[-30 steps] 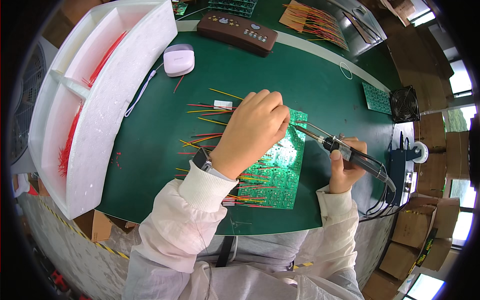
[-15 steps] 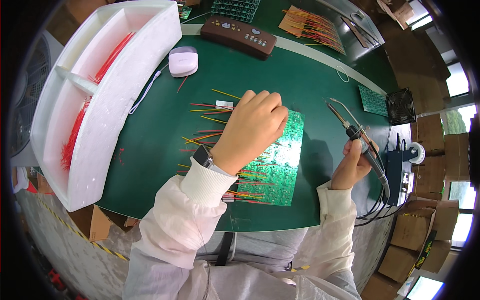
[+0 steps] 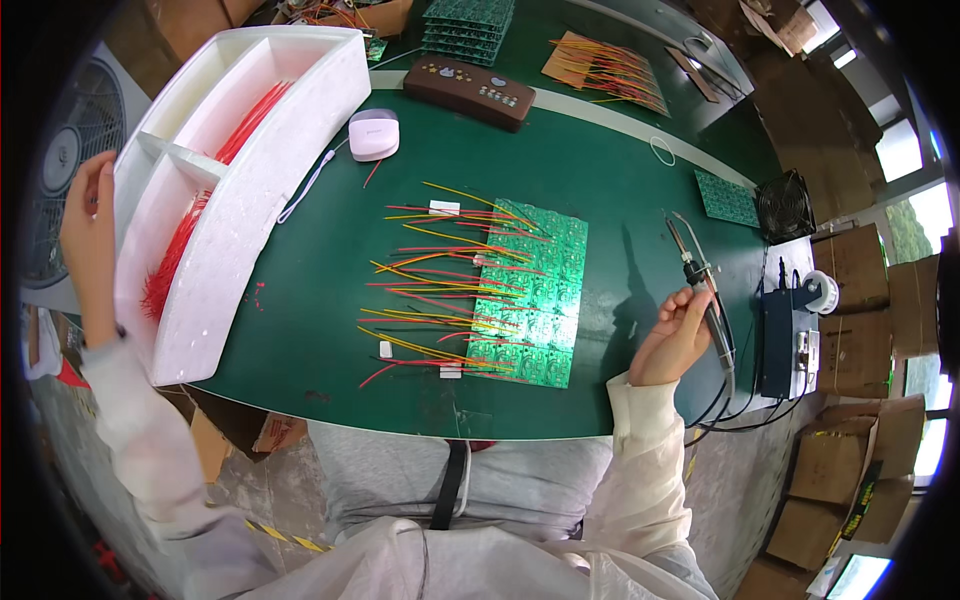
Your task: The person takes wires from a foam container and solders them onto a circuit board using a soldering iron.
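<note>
Taking the flat green rectangular circuit panel (image 3: 545,300) as the clock's centre, the near edge of the dark green worktop (image 3: 630,200) runs past six o'clock, bent by the lens. Between three and four, the right hand (image 3: 672,335) has its fingers clamped on a slim grey-and-black soldering iron (image 3: 714,325); the iron's thin tip points upward, well apart from the panel.

The panel lies on the worktop, its left edge largely covered by a spread of thin red and yellow wires (image 3: 450,290). Where the wires join it is too small to make out, and glare lightens parts of its surface.

At nine, the left hand (image 3: 88,225) is beside the far wall of a long white foam tray (image 3: 245,225), fingers loosely curled; whether they hold or touch anything I cannot tell. The tray's near wall partly hides heaped red wires (image 3: 175,265). Behind, a pale round floor fan (image 3: 62,150) is partly covered and fades into the dark rim.

Plain green surface separates the panel from the right hand, widening towards one. Farther back sit a rounded lilac case (image 3: 374,135) between ten and eleven, an oblong brown case (image 3: 470,92) near half past eleven, and beyond it stacked green boards (image 3: 468,28), cut off above.
</note>
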Available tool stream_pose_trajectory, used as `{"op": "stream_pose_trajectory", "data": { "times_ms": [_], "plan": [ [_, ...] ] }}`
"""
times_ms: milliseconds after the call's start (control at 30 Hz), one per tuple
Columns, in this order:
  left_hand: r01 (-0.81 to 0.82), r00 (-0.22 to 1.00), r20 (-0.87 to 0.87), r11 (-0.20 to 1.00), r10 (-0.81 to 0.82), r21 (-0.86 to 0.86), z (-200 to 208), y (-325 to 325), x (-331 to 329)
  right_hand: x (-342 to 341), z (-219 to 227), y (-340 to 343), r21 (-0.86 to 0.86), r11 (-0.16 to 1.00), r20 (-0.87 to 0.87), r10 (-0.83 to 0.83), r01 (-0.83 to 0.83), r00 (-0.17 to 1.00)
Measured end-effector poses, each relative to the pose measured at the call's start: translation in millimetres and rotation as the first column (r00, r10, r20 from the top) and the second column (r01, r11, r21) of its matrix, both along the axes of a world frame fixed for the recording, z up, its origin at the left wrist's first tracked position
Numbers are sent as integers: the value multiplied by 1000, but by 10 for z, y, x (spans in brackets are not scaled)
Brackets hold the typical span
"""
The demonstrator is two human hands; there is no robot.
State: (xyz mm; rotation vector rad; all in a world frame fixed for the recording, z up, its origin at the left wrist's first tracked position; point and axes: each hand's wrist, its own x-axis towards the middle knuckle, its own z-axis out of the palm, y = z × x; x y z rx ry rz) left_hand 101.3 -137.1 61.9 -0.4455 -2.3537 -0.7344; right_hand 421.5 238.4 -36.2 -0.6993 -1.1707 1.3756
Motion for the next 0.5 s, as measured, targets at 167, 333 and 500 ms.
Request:
{"op": "stream_pose_trajectory", "data": {
  "times_ms": [167,333,500],
  "plan": [
    [230,901,424,934,-98,-273,-500,-1538,-1439,-97,29,-169,2,999,-87,-47,47,995],
    [364,924,214,900,-316,-239,-756,-1311,-1295,-3,-21,-177,60,987,-6,-151,151,988],
    [226,913,393,938,-110,-262,-729,-1483,-1524,37,-32,-162,62,957,-16,-284,284,959]
  ]
}}
